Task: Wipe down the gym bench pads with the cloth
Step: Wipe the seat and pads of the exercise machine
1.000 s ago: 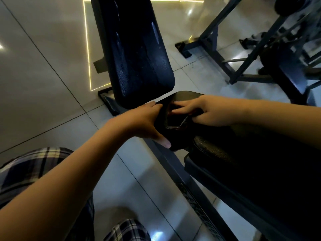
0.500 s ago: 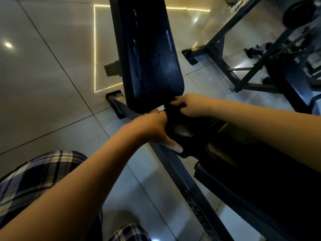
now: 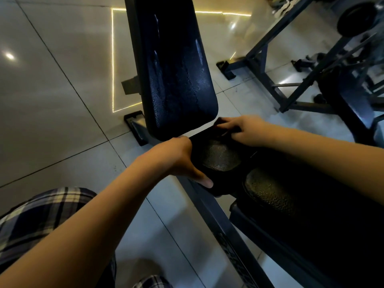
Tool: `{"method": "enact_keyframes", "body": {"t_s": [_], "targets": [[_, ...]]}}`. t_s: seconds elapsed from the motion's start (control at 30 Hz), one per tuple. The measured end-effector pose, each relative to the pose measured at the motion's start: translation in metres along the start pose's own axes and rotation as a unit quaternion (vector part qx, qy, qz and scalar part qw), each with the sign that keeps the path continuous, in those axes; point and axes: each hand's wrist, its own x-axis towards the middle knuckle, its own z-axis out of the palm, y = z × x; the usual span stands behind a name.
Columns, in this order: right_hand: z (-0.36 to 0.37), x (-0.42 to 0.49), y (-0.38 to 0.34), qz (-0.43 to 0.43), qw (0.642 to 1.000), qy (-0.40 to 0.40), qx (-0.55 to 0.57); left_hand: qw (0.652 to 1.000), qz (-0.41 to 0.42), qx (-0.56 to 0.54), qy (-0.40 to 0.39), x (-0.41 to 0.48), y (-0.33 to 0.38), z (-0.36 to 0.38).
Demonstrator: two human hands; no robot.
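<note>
The black back pad (image 3: 176, 69) of the bench rises away from me, its surface streaked and glossy. Below it is the seat pad (image 3: 270, 196), dark and pebbled. A dark cloth (image 3: 197, 150) lies over the seat pad's near end, just under the gap between the pads. My left hand (image 3: 176, 159) grips the cloth's left edge, with the thumb down the pad's side. My right hand (image 3: 247, 129) pinches the cloth's far right corner. The cloth's outline is hard to tell from the pad.
The bench's steel frame (image 3: 218, 225) runs diagonally below the seat over a glossy tiled floor (image 3: 62, 100). Another machine's dark frame (image 3: 270, 65) and a weight plate (image 3: 357, 19) stand at the right. My plaid-clad knee (image 3: 41, 215) is at lower left.
My hands have drawn apart, the right one moving to the pad's far corner, and the cloth now lies wider over the seat pad's end. The view has shifted slightly.
</note>
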Motion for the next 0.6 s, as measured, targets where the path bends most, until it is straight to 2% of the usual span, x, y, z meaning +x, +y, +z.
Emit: {"method": "enact_keyframes", "body": {"t_s": [0.1,0.2,0.3,0.47,0.6], "targets": [[-0.006,0.02,0.024,0.104,0.994,0.029,0.001,1.0,0.018,0.009,0.015,-0.003,-0.001,0.001],[-0.004,0.022,0.021,0.123,0.992,0.029,-0.009,0.999,0.034,0.013,0.023,-0.006,-0.002,-0.001],[-0.002,0.0,-0.002,0.067,0.998,0.007,-0.008,0.999,0.032,0.012,0.011,-0.006,-0.004,-0.005],[0.012,-0.053,-0.043,-0.107,0.993,-0.033,0.034,0.995,0.025,0.097,0.009,0.008,-0.009,-0.004],[0.008,-0.062,-0.044,-0.137,0.986,-0.053,0.077,0.993,0.047,0.105,0.017,0.014,-0.016,-0.01]]}}
